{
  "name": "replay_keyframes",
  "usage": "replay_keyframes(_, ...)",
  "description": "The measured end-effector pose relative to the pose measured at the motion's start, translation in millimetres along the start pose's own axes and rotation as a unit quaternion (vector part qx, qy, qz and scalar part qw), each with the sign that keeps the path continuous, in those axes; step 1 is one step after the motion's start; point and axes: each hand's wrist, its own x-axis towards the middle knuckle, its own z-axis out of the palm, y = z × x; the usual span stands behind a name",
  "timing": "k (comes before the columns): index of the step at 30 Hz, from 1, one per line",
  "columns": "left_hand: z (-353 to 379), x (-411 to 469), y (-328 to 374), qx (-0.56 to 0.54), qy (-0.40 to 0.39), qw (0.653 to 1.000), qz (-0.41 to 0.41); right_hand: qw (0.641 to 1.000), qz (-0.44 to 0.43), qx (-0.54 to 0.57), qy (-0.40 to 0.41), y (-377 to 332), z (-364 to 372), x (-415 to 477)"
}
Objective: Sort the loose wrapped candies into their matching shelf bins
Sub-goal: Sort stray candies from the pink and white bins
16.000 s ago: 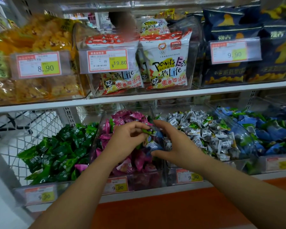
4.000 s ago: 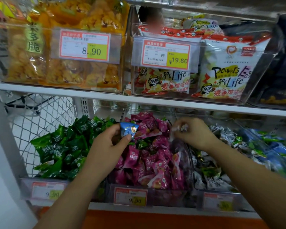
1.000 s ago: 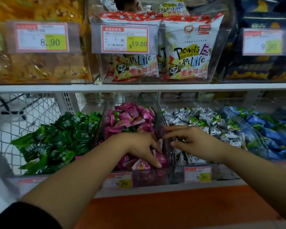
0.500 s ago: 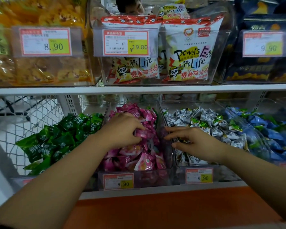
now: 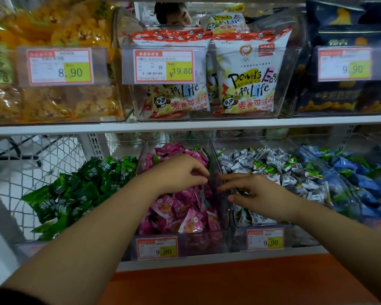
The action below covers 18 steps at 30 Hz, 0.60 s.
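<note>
Four clear bins stand in a row on the lower shelf: green candies (image 5: 75, 194), pink candies (image 5: 180, 214), grey-white candies (image 5: 273, 164) and blue candies (image 5: 361, 179). Stray green-wrapped pieces (image 5: 260, 166) lie among the grey-white ones, and another green piece (image 5: 198, 149) sits at the back of the pink pile. My left hand (image 5: 180, 172) is over the pink bin, its curled fingertips pinching a pink candy near the divider. My right hand (image 5: 257, 192) hovers over the grey-white bin with fingers stretched left toward the divider and nothing in its grasp.
An upper shelf (image 5: 185, 124) overhangs the bins and carries clear boxes of snack bags (image 5: 246, 84) with price tags. White wire mesh (image 5: 42, 159) closes the left side. An orange ledge (image 5: 229, 282) runs below the bins. A person (image 5: 172, 15) is behind the shelf.
My left hand rose from lying flat at the front of the pink bin, curled its fingers in the pile and shifted right toward the divider. My right hand has barely moved.
</note>
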Motion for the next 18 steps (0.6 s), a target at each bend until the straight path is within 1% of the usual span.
replay_keyframes(1, 6.8, 5.6, 2.6, 0.013, -0.017, 1.000, 0.003, 1.000, -0.001, 0.000, 0.003, 0.2, 0.1, -0.5)
replay_keyframes(3, 19.0, 11.9, 0.9, 0.072, -0.054, 0.996, 0.006, 1.000, -0.002, 0.004, 0.006, 1.0, 0.4, -1.0)
replay_keyframes(5, 25.6, 12.4, -8.2, 0.114, -0.072, 0.991, -0.006, 1.000, -0.003, 0.008, 0.004, 1.9, 0.6, -1.4)
replay_keyframes(8, 21.9, 4.6, -19.5, 0.117, -0.086, 0.989, -0.033, 1.000, -0.005, 0.008, 0.001, 3.2, 0.7, -0.7)
replay_keyframes(11, 13.3, -2.4, -20.7, 0.127, -0.101, 0.986, -0.039, 1.000, -0.003, 0.012, 0.002, 4.0, 1.0, -0.4)
replay_keyframes(14, 11.6, 2.2, -16.3, 0.124, -0.087, 0.987, -0.054, 1.000, -0.003, 0.017, 0.003, 4.1, 2.0, -0.1)
replay_keyframes(16, 16.3, 8.4, -12.9, 0.126, -0.056, 0.989, -0.045, 1.000, -0.005, 0.016, 0.005, 4.2, 2.6, 0.1)
replay_keyframes(18, 22.9, 14.3, -11.0, 0.152, -0.030, 0.987, -0.031, 1.000, -0.008, 0.017, 0.009, 4.2, 2.7, 0.5)
